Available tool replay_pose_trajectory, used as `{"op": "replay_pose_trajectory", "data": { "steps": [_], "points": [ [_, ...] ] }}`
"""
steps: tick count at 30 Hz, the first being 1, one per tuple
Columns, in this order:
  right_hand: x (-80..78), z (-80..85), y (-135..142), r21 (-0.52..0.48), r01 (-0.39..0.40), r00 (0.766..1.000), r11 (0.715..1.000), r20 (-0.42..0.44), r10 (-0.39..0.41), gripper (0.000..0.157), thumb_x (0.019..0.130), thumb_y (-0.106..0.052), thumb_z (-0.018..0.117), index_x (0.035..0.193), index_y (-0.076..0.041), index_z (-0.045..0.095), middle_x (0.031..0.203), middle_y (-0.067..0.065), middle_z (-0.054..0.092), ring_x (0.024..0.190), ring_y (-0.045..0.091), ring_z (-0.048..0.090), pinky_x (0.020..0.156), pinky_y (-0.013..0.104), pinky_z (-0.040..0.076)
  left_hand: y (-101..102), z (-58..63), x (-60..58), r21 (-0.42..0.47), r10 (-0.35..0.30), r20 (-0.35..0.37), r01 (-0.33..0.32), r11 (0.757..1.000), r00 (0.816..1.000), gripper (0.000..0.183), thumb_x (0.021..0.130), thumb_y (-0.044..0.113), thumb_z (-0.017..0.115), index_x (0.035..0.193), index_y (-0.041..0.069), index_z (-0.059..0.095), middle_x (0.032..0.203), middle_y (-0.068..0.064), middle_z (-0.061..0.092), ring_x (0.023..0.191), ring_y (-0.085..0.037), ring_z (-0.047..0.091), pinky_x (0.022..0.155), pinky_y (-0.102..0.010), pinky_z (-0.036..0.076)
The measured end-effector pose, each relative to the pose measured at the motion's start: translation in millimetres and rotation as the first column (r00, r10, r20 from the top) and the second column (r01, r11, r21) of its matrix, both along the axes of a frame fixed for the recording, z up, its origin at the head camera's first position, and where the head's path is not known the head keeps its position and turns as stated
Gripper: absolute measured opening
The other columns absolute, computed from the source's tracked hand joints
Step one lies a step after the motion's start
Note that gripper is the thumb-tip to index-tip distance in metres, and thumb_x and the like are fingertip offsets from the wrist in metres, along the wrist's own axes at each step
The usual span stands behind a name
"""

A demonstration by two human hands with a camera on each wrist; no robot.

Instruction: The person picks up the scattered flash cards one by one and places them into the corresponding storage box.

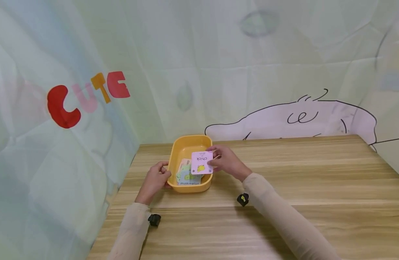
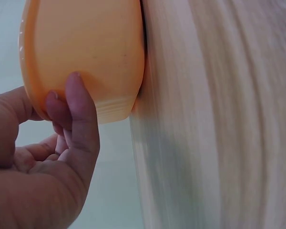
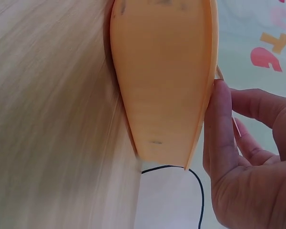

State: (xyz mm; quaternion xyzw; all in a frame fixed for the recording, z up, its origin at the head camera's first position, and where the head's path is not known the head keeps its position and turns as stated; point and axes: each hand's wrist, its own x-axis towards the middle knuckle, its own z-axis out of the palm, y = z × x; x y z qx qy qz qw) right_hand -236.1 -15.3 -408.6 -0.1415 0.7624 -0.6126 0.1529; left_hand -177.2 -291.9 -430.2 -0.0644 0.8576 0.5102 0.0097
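A yellow-orange plastic basin [image 1: 190, 141] stands on the wooden table near its far left. My left hand [image 1: 155, 179] grips the basin's left rim between thumb and fingers; the left wrist view shows the fingers along the basin's outer wall [image 2: 93, 47]. Over the right side of the basin, my right hand [image 1: 228, 161] pinches a pink flash card [image 1: 198, 163] printed with "chick" and a yellow chick. Beneath it, inside the basin, lie overlapping cards, the front one a muskmelon card [image 1: 189, 178]. In the right wrist view the right hand [image 3: 248, 157] is beside the basin's rim, its card mostly hidden.
The wooden table [image 1: 300, 180] stretches widely to the right and toward me. A fabric backdrop [image 1: 186, 65] with printed letters and a drawn cartoon figure hangs behind and to the left. Small black devices [image 1: 154, 220] are on both wrists.
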Motion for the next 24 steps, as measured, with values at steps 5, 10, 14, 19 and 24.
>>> {"op": "replay_pose_trajectory", "data": {
  "steps": [5, 10, 14, 19, 24],
  "points": [
    [-0.7, 1.5, -5.9, 0.0, -0.017, 1.0, 1.0, -0.009, 0.017, 0.049, 0.089, 0.006, 0.071, 0.135, -0.006, 0.06, 0.11, 0.017, 0.058, 0.096, 0.028, 0.065, 0.074, 0.038, 0.063, -0.5, -0.8, -0.7, 0.014, -0.01, -0.023, 0.01, 1.0, 1.0, 0.046, 0.095, 0.004, 0.054, 0.14, 0.0, 0.053, 0.089, -0.01, 0.052, 0.073, -0.023, 0.064, 0.062, -0.036, 0.062],
    [-1.4, 1.3, -10.9, 0.014, -0.03, 1.0, 0.999, -0.004, 0.03, 0.047, 0.089, 0.005, 0.071, 0.133, -0.007, 0.06, 0.111, 0.016, 0.057, 0.096, 0.027, 0.063, 0.074, 0.036, 0.063, -0.1, -1.3, -0.7, 0.006, -0.01, -0.029, 0.01, 1.0, 1.0, 0.046, 0.094, 0.004, 0.054, 0.14, -0.001, 0.053, 0.088, -0.01, 0.053, 0.071, -0.022, 0.064, 0.061, -0.035, 0.062],
    [-1.6, 1.2, -14.4, 0.03, -0.017, 1.0, 0.999, -0.014, 0.018, 0.047, 0.089, 0.004, 0.072, 0.133, -0.008, 0.061, 0.112, 0.015, 0.057, 0.097, 0.027, 0.062, 0.075, 0.034, 0.063, 0.0, -1.7, -0.4, 0.002, -0.007, -0.028, 0.007, 1.0, 1.0, 0.046, 0.094, 0.004, 0.054, 0.14, 0.0, 0.053, 0.088, -0.009, 0.053, 0.07, -0.02, 0.063, 0.061, -0.033, 0.062],
    [-1.5, 1.0, -18.8, 0.065, -0.008, 0.999, 0.998, -0.038, 0.01, 0.046, 0.089, 0.003, 0.073, 0.132, -0.009, 0.062, 0.11, 0.014, 0.056, 0.096, 0.026, 0.061, 0.074, 0.031, 0.062, -0.9, -1.6, 0.0, 0.006, -0.011, -0.031, 0.011, 1.0, 0.999, 0.046, 0.095, 0.004, 0.054, 0.14, -0.002, 0.052, 0.087, -0.01, 0.053, 0.068, -0.019, 0.061, 0.059, -0.032, 0.061],
    [-2.4, 1.9, -23.1, 0.121, -0.01, 0.997, 0.993, -0.073, 0.019, 0.045, 0.088, 0.001, 0.074, 0.131, -0.009, 0.062, 0.108, 0.013, 0.058, 0.094, 0.024, 0.061, 0.073, 0.029, 0.062, -1.2, -1.2, -0.3, 0.012, -0.008, -0.024, 0.008, 1.0, 1.0, 0.046, 0.095, 0.005, 0.054, 0.141, -0.001, 0.053, 0.088, -0.009, 0.052, 0.069, -0.019, 0.061, 0.06, -0.033, 0.061]
  ]
}}
